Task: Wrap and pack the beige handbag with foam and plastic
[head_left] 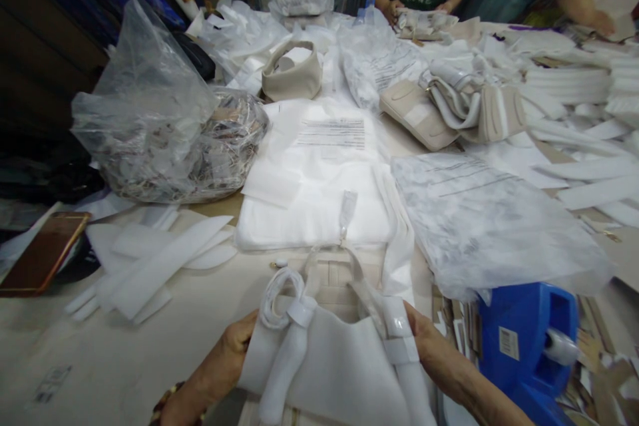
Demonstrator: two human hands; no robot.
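Head view: A pale bag (pixel 344 356) is gripped at its sides, at the near end of the surface (pixel 114 363), by the left hand (pixel 237 339) and right hand (pixel 423 338), fingers apparently closed, tips hidden. White wraps (pixel 285 366) have been fitted below the handles (pixel 360 276); the top is seemingly left uncovered. Loose strips (pixel 170 265) and printed plastic (pixel 324 166) are left unused.
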